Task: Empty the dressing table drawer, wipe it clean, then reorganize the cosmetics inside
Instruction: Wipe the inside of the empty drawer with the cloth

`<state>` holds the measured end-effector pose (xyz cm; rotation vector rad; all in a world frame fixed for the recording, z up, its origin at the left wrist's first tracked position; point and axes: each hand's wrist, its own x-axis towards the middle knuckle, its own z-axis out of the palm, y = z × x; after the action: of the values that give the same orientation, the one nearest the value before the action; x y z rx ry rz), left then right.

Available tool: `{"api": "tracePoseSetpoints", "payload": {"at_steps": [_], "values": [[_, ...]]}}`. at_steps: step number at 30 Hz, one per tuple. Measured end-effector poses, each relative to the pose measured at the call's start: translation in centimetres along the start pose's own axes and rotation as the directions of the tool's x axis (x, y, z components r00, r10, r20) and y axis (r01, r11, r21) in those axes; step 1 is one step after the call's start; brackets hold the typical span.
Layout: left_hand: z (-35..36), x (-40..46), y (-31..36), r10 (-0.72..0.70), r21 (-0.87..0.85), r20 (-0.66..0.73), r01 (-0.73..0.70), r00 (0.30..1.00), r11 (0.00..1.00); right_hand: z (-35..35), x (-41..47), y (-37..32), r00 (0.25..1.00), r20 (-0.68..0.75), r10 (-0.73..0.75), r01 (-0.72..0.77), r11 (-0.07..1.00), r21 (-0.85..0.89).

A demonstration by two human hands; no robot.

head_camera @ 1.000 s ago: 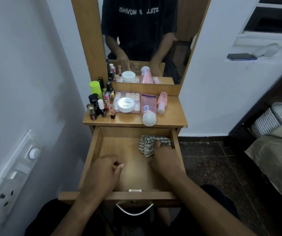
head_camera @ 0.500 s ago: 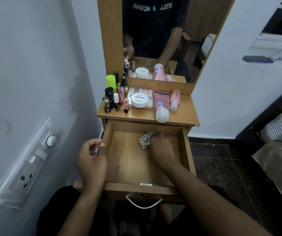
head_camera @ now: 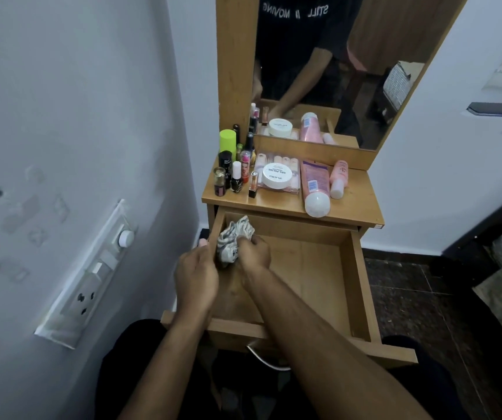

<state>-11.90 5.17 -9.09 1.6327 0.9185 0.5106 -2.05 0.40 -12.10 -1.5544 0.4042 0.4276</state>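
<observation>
A person's right hand [head_camera: 254, 249] grips a bunched checked cloth [head_camera: 234, 239] against the inner left wall of the pulled-out drawer [head_camera: 356, 286] of a dressing table, while the left hand [head_camera: 196, 275] curls its fingers over that same wall's top edge, holding it from outside. The drawer holds nothing but the cloth and the hand working it; its wooden floor shows bare. The wipe looks to be in progress, with the far left corner under the cloth and the right side and front yet to be judged clean. All the cosmetics [head_camera: 277, 177] stand or lie on the counter [head_camera: 359, 204] above: small nail polish bottles and a green-capped can [head_camera: 227, 143] crowd the left end, a white round jar [head_camera: 277, 176] sits on a clear pack of pale tubes, and two pink tubes [head_camera: 316, 189] lie beside it. The larger tube's white cap reaches the counter's front edge, right over the open drawer, so a jolt from hard scrubbing or a rising wrist could tip it into the drawer. The upright bottles could topple the same way, and the drawer, drawn far out, may sag if leaned on
</observation>
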Motion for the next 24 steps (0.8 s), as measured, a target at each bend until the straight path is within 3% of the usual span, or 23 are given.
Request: {"api": "tracePoseSetpoints", "payload": {"at_steps": [7, 16, 19, 24], "values": [[0.2, 0.3, 0.3, 0.052, 0.04, 0.01, -0.052, 0.999, 0.998, 0.8, -0.8, -0.4, 0.982, 0.082, -0.173, 0.183, 0.971, -0.151], [0.0, -1.0, 0.2, 0.004, 0.031, 0.005, -0.004, 1.0, 1.0, -1.3, -2.4, 0.5, 0.941, 0.301, -0.154, 0.253, 0.912, -0.324], [0.1, -0.9, 0.3, -0.002, -0.01, -0.006, 0.002, 1.0, 1.0, -2.9, -2.9, 0.6, 0.891, 0.44, -0.115, 0.32, 0.846, -0.427], [0.2, -0.7, 0.4, 0.024, 0.01, -0.05, -0.024, 0.998, 1.0, -5.1, -3.5, -0.1, 0.718, 0.695, 0.038, 0.463, 0.72, -0.517]]}}
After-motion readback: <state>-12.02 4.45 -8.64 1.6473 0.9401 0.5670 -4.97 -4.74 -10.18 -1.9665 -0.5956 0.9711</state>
